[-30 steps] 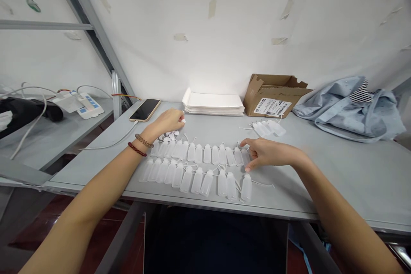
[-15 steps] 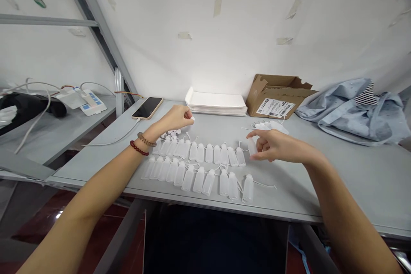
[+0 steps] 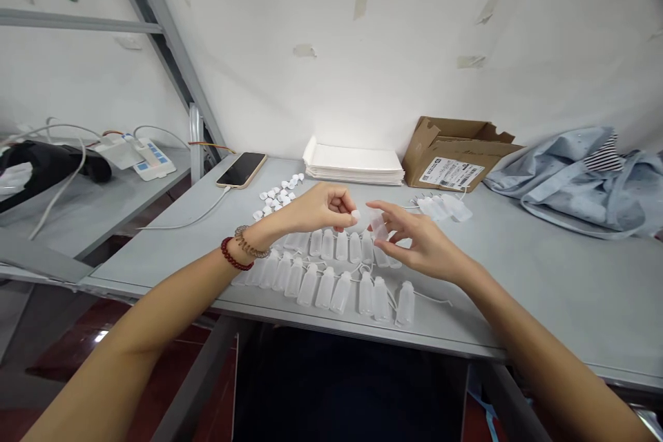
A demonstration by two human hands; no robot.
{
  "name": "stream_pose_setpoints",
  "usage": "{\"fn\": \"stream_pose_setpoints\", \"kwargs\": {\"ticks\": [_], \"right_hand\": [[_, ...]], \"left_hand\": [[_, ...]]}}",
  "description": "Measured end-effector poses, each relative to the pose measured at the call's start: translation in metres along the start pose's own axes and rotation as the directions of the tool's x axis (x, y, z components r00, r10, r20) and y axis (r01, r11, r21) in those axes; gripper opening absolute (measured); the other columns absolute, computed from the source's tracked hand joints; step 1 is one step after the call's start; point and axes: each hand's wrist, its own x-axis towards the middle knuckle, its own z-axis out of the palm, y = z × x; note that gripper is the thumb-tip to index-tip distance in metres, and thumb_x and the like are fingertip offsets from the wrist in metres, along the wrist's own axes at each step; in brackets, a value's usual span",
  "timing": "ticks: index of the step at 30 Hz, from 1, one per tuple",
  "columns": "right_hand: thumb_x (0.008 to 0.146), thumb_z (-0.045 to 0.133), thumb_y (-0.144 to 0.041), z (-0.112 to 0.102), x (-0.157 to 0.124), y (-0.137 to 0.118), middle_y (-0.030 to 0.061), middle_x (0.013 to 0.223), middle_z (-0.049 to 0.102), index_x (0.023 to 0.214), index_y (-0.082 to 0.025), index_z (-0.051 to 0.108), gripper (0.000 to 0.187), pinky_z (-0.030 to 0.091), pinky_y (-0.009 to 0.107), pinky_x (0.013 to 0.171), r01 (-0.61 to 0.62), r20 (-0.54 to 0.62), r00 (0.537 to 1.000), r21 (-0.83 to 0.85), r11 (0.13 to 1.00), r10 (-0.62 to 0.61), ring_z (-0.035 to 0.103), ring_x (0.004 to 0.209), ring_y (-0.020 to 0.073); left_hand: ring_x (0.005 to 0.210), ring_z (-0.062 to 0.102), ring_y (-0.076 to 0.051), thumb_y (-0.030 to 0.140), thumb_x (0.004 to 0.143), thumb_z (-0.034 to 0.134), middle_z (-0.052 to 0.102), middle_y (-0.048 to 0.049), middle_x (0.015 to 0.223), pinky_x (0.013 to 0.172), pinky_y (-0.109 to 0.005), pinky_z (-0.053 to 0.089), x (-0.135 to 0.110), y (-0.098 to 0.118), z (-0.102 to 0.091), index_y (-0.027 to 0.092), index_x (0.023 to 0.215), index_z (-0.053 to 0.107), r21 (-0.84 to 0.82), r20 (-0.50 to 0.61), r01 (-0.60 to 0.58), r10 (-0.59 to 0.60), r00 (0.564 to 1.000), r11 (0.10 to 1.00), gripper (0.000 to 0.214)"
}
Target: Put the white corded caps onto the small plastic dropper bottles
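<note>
Between thumb and fingertips my left hand (image 3: 331,207) pinches a small white cap (image 3: 355,215). Facing it, my right hand (image 3: 409,233) grips a small translucent plastic bottle (image 3: 378,226), tilted, a short gap from the cap. Beneath both hands lie two rows of similar bottles, several with thin white cords; a bottle in the front row (image 3: 307,284) lies near the table edge. The back row (image 3: 342,246) is partly covered by my hands. Loose white caps (image 3: 280,195) are scattered behind my left wrist.
At the back stand a stack of white paper sheets (image 3: 355,164) and an open cardboard box (image 3: 456,155). More bottles (image 3: 443,207) lie before the box. A phone (image 3: 242,170) on a cable is at left, a blue cloth bag (image 3: 564,179) at right.
My left hand has moved right with the cap, uncovering the loose caps. My right hand has come left with the bottle, so the two hands are now close together.
</note>
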Motion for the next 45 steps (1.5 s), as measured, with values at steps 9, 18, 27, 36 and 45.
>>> {"fn": "stream_pose_setpoints", "kwargs": {"ticks": [9,18,27,36,45], "right_hand": [[0.093,0.048,-0.022,0.011,0.003,0.002,0.0028,0.088,0.065,0.132,-0.02,0.045,0.039,0.048,0.025,0.056,0.15,-0.112,0.98,-0.114,0.982,-0.162,0.06,0.061,0.0113],[0.093,0.048,-0.018,0.014,0.003,0.009,0.0034,0.076,0.062,0.129,-0.016,0.048,0.036,0.045,0.025,0.054,0.288,-0.193,0.913,-0.321,0.902,-0.361,0.055,0.059,0.0133],[0.092,0.05,-0.02,0.018,0.002,0.008,0.0071,0.085,0.068,0.116,-0.018,0.049,0.024,0.048,0.027,0.057,0.242,-0.188,0.924,-0.383,0.892,-0.332,0.063,0.067,0.017],[0.091,0.052,-0.03,0.013,0.002,-0.001,-0.0054,0.062,0.056,0.115,-0.02,0.04,0.028,0.039,0.023,0.048,-0.035,-0.044,0.998,0.194,0.98,0.044,0.047,0.046,0.0094],[0.089,0.056,-0.036,0.009,0.004,-0.003,-0.0058,0.067,0.056,0.113,-0.022,0.038,0.033,0.039,0.024,0.049,-0.139,0.03,0.989,0.513,0.847,0.144,0.047,0.048,0.0085]], "left_hand": [[0.057,0.059,-0.007,0.032,0.079,0.068,0.061,0.0007,0.07,0.056,-0.021,0.045,-0.001,0.003,0.0,0.014,0.084,0.065,-0.093,0.023,0.026,-0.024,0.999,0.995,0.019],[0.056,0.059,-0.007,0.04,0.081,0.066,0.059,0.0003,0.073,0.058,-0.022,0.046,-0.002,0.006,0.001,0.016,0.085,0.069,-0.087,0.037,0.037,-0.034,0.999,0.995,0.025],[0.051,0.057,-0.009,0.047,0.084,0.06,0.057,0.0016,0.054,0.053,-0.021,0.044,-0.004,0.007,0.004,0.015,0.078,0.068,0.038,0.028,0.047,-0.048,0.998,0.998,0.033],[0.067,0.064,-0.011,0.033,0.083,0.064,0.069,-0.004,0.08,0.06,-0.022,0.05,-0.006,0.003,0.007,0.015,0.093,0.066,0.15,0.067,-0.184,0.176,0.982,0.971,0.021],[0.075,0.059,-0.011,0.042,0.076,0.07,0.065,-0.0026,0.089,0.063,-0.022,0.048,-0.005,0.008,0.005,0.018,0.098,0.063,0.221,-0.039,-0.178,0.191,0.981,0.959,0.033]]}}
